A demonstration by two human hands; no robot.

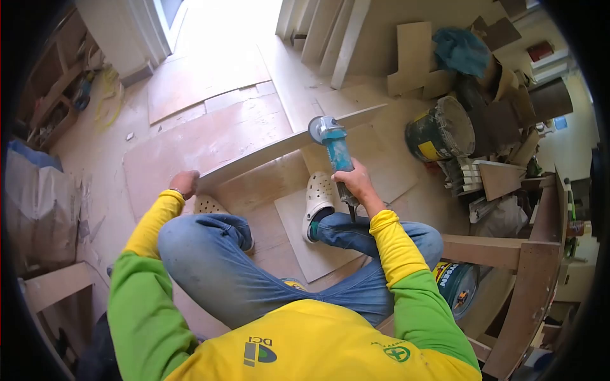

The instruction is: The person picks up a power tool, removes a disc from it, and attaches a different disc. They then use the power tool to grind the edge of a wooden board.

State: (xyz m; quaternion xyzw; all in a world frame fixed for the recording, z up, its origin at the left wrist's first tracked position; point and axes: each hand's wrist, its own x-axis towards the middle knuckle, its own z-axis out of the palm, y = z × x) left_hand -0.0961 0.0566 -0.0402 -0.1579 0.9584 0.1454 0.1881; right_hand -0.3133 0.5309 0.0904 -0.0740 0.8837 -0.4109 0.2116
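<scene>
My right hand [356,181] is wrapped round the body of a teal angle grinder [337,149], whose grey disc end lies right at the upper edge of a long narrow board [254,162]. At the board's left end, the fingers of my left hand [185,182] grip its edge. The board stands on its long edge and runs up to the right, in front of my feet. A cream clog [319,193] shows on one foot, just below the grinder. The other clog [208,204] is partly hidden behind my knee.
Flat sheets [210,133] cover the floor ahead. On the right, a dirty bucket [440,130] stands by piled scraps and a blue bag [460,51]. A wooden frame [483,251] is close to my right knee. Boards [324,38] lean near the bright doorway. A large sack [41,209] is at left.
</scene>
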